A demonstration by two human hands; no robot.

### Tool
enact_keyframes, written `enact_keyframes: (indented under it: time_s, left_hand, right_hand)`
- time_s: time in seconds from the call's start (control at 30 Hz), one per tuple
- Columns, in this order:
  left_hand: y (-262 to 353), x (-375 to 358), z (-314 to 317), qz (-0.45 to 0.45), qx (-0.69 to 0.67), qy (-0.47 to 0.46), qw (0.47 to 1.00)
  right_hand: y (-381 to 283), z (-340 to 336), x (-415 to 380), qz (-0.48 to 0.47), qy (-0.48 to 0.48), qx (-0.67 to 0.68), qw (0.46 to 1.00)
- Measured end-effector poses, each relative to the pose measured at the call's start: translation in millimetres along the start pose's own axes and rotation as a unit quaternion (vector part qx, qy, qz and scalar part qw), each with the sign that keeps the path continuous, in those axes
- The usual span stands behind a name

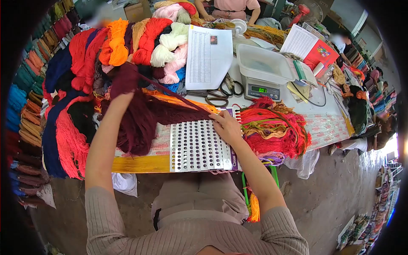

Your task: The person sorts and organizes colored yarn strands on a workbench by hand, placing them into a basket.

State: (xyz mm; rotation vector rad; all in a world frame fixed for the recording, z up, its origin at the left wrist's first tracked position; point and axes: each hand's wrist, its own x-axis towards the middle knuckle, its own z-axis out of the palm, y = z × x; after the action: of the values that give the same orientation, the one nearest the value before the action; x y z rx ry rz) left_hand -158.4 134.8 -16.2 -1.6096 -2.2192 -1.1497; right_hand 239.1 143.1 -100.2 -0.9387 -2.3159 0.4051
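Note:
Dark maroon yarn (136, 123) hangs in a thick bundle at the table's left front. My left hand (123, 85) is closed round its upper part, blurred and partly covered by the yarn. A thin strand of it stretches right to my right hand (226, 126), whose fingers are pressed together on the strand at the top of a white card with rows of round holes (199, 146). The card lies at the table's front edge. Red and olive yarn (274, 131) lies just right of my right hand.
Behind stand a scale (262, 91) with a clear plastic tub (265, 63), black scissors (216, 97) and a printed sheet (209, 57). Piled skeins (80, 59) cover the left side. A co-worker (231, 8) is across the table. A small fan (240, 27) stands nearby.

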Motion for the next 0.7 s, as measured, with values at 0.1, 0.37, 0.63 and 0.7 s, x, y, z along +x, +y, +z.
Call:
enact_keyframes:
  time_s: [0.1,0.37,0.63,0.7]
  left_hand:
    - [18.3,-7.0,-18.3,0.139,0.097,0.068,0.983]
    - [137.9,-129.9,40.2,-0.154,-0.552,-0.273,0.772]
    - [102.5,-138.3,90.4,-0.321,-0.517,-0.365,0.705]
    - [51.1,-131.3,91.9,-0.309,-0.503,-0.316,0.743]
  right_hand:
    - [0.3,0.4,-0.4,-0.004,-0.001,-0.004,1.000]
    - [7.1,6.1,-3.4,0.018,-0.035,0.018,0.999]
    - [6.3,-4.1,-5.6,0.093,0.010,0.103,0.990]
    - [7.3,-5.0,-4.8,0.106,0.005,0.116,0.988]
